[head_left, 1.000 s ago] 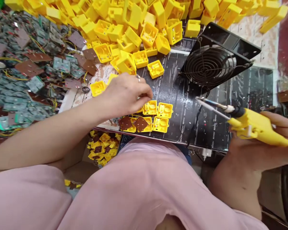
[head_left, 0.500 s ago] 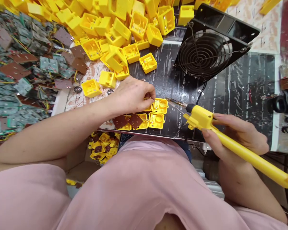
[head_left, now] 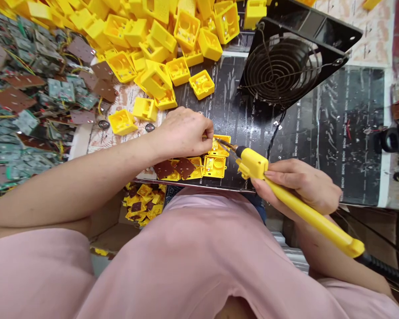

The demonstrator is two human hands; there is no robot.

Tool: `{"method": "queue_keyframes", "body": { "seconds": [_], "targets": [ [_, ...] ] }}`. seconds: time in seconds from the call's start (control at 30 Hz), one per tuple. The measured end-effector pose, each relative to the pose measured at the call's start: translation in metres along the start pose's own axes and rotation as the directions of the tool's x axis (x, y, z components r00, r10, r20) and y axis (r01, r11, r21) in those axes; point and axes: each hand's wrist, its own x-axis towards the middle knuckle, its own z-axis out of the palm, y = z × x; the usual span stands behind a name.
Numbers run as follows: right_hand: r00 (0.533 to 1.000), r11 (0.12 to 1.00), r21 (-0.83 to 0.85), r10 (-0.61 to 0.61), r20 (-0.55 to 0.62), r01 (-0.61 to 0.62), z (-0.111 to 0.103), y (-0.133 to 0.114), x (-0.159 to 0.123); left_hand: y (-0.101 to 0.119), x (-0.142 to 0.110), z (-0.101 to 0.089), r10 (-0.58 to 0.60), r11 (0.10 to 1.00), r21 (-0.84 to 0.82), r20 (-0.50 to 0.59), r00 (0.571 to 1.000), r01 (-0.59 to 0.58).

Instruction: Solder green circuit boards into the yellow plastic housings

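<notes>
My right hand (head_left: 297,186) is wrapped round a yellow soldering iron (head_left: 286,195) with a black cord at its rear end. The iron's metal tip reaches into a small open yellow plastic case (head_left: 223,144). My left hand (head_left: 188,133) is beside that case, thumb and fingertips pinched together; what they hold is too small or hidden to make out. Directly below lies a second yellow case (head_left: 215,166) with metal contacts inside. To its left are more cases with brown circuit boards (head_left: 185,168) lying over them, partly under my left forearm.
A black fan (head_left: 282,66) with a wire guard stands at the back. Yellow cases (head_left: 153,40) are heaped at the far side, and wired circuit boards (head_left: 26,102) are piled on the left. Below the table edge, a box holds more yellow cases (head_left: 142,204).
My right hand has moved left with the soldering iron, bringing its tip from beside the upper case to inside it. My left hand stays almost in place, still pinched.
</notes>
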Motion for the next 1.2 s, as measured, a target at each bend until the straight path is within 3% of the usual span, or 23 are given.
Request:
{"method": "queue_keyframes", "body": {
  "seconds": [0.23,0.37,0.6,0.8,0.97,1.2],
  "targets": [
    [0.997,1.000,-0.019,-0.018,0.073,0.019,-0.011,0.001,0.002,0.003,0.001,-0.005,-0.061,0.998,0.015,0.099,0.993,0.060],
    [0.998,0.998,-0.036,0.056,0.014,-0.056,-0.018,0.003,-0.002,-0.002,0.001,-0.001,0.010,1.000,-0.015,0.015,1.000,-0.010],
    [0.997,0.998,-0.002,0.059,-0.048,-0.059,-0.014,0.004,-0.002,-0.013,0.003,0.012,0.106,0.992,-0.056,-0.106,0.989,-0.113],
    [0.999,0.999,0.044,-0.020,-0.037,0.022,-0.006,0.003,0.002,-0.007,0.001,0.006,0.042,0.997,-0.059,-0.059,0.997,-0.046],
    [0.994,0.997,-0.016,-0.074,0.081,0.076,-0.007,0.005,0.004,0.000,0.001,0.001,-0.049,0.998,-0.034,0.015,0.999,0.050],
    [1.000,1.000,-0.014,-0.011,-0.018,0.011,-0.013,0.008,0.004,-0.005,0.002,0.007,0.032,0.998,-0.044,-0.052,0.998,-0.034]
  ]
}}
